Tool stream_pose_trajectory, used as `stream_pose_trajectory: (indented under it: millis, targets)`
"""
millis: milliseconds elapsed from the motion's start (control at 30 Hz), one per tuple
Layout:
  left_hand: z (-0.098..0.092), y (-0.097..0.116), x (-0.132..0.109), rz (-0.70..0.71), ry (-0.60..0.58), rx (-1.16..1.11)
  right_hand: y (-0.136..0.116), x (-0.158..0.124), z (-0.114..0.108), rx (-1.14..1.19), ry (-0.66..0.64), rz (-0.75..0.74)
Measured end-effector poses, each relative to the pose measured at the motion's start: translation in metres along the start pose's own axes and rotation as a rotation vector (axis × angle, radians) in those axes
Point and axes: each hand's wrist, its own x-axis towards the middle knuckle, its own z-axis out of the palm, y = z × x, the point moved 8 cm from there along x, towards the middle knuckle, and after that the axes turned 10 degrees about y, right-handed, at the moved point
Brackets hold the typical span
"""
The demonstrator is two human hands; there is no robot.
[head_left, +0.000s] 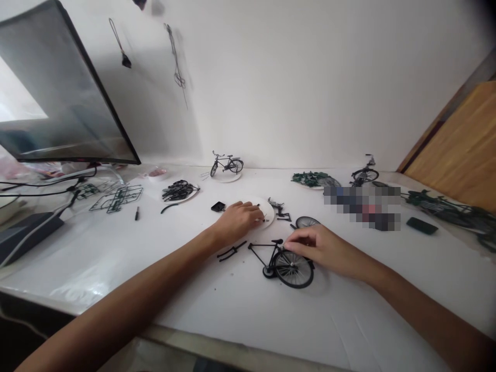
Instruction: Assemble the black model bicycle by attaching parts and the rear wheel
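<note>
My right hand pinches a black model bicycle behind its saddle, above the rear wheel. The bicycle stands on the table with a rear wheel and crank but no front wheel or fork. My left hand reaches over a white plate, its fingers curled together and pointing down among small parts; whatever they pinch is hidden. A black fork lies left of the frame. A loose wheel is behind my right hand, and dark handlebar-like parts lie beside the plate.
A finished-looking model bicycle stands at the back, another at the back right. Plates hold black parts and green parts. Sprues, a small screwdriver and a monitor are left. Pixelation covers an area right.
</note>
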Motion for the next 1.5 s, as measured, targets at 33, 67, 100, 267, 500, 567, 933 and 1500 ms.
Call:
stream_pose_trajectory:
  millis: [33,67,100,267,500,567,933,1500]
  targets:
    - [0.001,0.002,0.001,0.013,-0.004,0.009,0.002,0.001,-0.001,0.021,0.005,0.037]
    - [0.001,0.003,0.001,0.027,-0.008,0.017,0.005,0.001,-0.001,0.039,0.008,0.077]
    - [0.001,0.005,0.001,0.039,-0.012,0.025,0.008,0.002,-0.002,0.056,0.011,0.115]
    - [-0.002,0.012,0.003,0.079,-0.023,0.053,0.015,0.002,0.001,0.168,-0.005,0.217]
    - [0.001,0.008,0.004,0.044,-0.02,0.047,0.016,-0.001,0.005,0.291,-0.011,0.281]
    - [0.002,0.004,0.003,0.02,-0.024,0.039,0.014,-0.001,0.003,0.284,0.013,0.28]
    - [-0.015,-0.018,-0.007,-0.172,0.007,-0.093,0.018,0.003,0.0,0.377,0.063,0.248]
    - [-0.017,-0.037,-0.011,-0.431,0.03,-0.426,0.027,0.004,-0.006,0.502,0.184,0.259]
